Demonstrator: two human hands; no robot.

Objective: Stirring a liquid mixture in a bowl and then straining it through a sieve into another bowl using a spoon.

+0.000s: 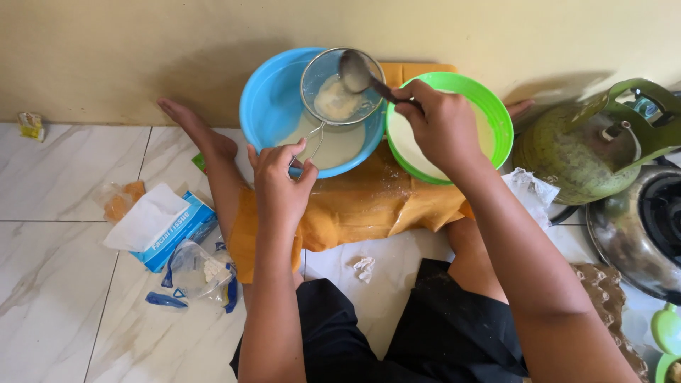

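The person sits on the tiled floor (64,284) with a blue bowl (269,106) and a green bowl (496,120) set side by side on an orange cloth (369,206). The left hand (280,181) has its fingers pinched narrow around the wire handle of a round mesh strainer (333,89), holding it over the blue bowl. The right hand (440,124) has its fingers wrapped shut around the dark handle of a metal spoon (353,71), whose bowl rests inside the strainer just above a pale lump of wet batter (335,99).

The step in hand looks like straining: thin whitish liquid already pools in the blue bowl beneath the mesh, while the lump stays caught in it. The next move likely calls for pressing and rubbing the lump against the mesh with the spoon's back, keeping the strainer level and centred over the bowl (its rim sits close to the green one). A tissue pack (167,227) and a green gas cylinder (567,156) lie apart from the work.
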